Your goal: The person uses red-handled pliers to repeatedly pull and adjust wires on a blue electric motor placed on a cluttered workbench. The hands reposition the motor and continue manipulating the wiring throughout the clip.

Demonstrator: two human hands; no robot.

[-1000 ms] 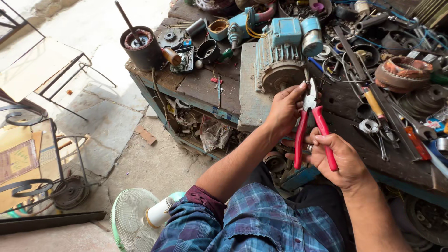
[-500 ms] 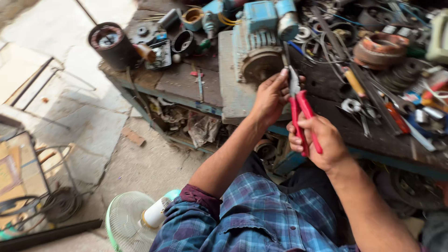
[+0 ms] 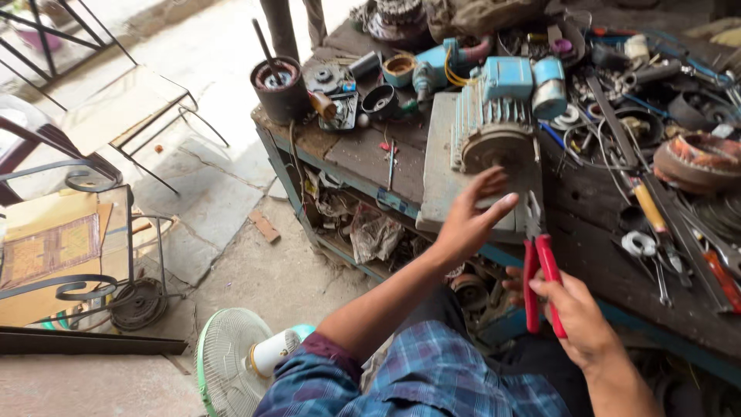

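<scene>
My right hand (image 3: 577,315) grips red-handled pliers (image 3: 540,266) upright near the front edge of a dark wooden workbench (image 3: 363,154). My left hand (image 3: 471,216) hovers with its fingers spread and nothing in it, just in front of a blue electric motor (image 3: 498,116). The motor sits on a grey metal slab (image 3: 436,174) on the bench. The pliers' jaws point up towards the slab's right side.
Tools, wires, coils and metal parts cover the bench, with a black cylinder (image 3: 279,89) at its left corner. A white fan (image 3: 235,363) lies on the concrete floor below me. Metal chair frames (image 3: 116,116) and a scrollwork rack (image 3: 85,286) stand at left.
My left hand has let go of the pliers and opened, moving left towards the motor. My right hand still holds the pliers, a little lower.
</scene>
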